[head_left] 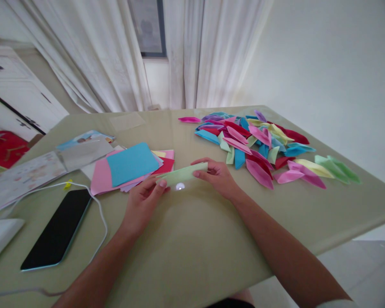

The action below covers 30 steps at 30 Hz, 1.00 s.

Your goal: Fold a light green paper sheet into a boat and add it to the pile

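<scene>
A pale green strip of folded paper (181,174) is held slightly above the table, tilted a little up to the right. My left hand (144,199) pinches its left end, thumb in front. At the right end, my right hand (216,175) grips it between thumb and fingers. Just beyond my left hand lies a stack of coloured paper sheets (133,164), with blue on top and pink, red and lilac edges showing. To the right of my right hand spreads a heap of folded paper pieces (244,139) in pink, blue, red, green, yellow and purple.
A phone (57,231) lies at the left, with a white cable (104,218) curving round it. Behind it are a printed booklet (28,175) and a clear plastic sleeve (88,154). A white device (1,239) sits at the left edge. Curtains (192,55) hang behind the table.
</scene>
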Available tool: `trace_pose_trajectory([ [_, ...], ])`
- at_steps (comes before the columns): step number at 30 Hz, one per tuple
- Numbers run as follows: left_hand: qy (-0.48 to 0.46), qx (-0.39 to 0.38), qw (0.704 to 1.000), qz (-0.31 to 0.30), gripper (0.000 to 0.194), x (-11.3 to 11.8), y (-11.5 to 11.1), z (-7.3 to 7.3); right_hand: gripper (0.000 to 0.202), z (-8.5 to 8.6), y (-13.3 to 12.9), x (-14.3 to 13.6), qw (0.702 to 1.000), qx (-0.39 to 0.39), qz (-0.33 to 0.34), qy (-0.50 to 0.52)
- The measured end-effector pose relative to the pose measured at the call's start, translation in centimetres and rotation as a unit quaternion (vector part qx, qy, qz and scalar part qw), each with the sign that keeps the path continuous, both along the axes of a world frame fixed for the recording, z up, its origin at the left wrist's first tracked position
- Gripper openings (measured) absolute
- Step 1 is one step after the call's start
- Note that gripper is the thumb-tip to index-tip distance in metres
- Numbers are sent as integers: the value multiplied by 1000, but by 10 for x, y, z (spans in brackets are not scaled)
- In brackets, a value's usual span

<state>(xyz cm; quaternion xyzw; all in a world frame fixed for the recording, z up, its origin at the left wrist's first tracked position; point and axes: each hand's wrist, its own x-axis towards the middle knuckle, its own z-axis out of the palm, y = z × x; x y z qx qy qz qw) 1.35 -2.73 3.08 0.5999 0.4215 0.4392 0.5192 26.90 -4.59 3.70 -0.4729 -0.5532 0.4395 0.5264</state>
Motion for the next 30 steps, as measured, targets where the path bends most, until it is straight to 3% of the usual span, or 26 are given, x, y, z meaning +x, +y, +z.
trace_pose_trajectory([
  [5,14,11,999,29,44,-1,-3,0,26,2,-1,-2,1000,3,1,-1],
  [9,-13,1,999,49,47,-2,-3,-3,29,4,-3,-2,999,4,39,4],
  [16,2,23,998,63,34,1,-2,1,26,2,-2,-4,997,14,70,24],
  [20,-7,37,997,73,31,1,-3,4,20,-1,-1,-4,998,6,50,41],
  [27,-61,12,998,29,37,3,-7,6,19,-4,1,-5,998,11,7,53],
  [30,-27,31,998,51,36,4,-4,1,22,-5,2,-6,998,19,-10,52],
])
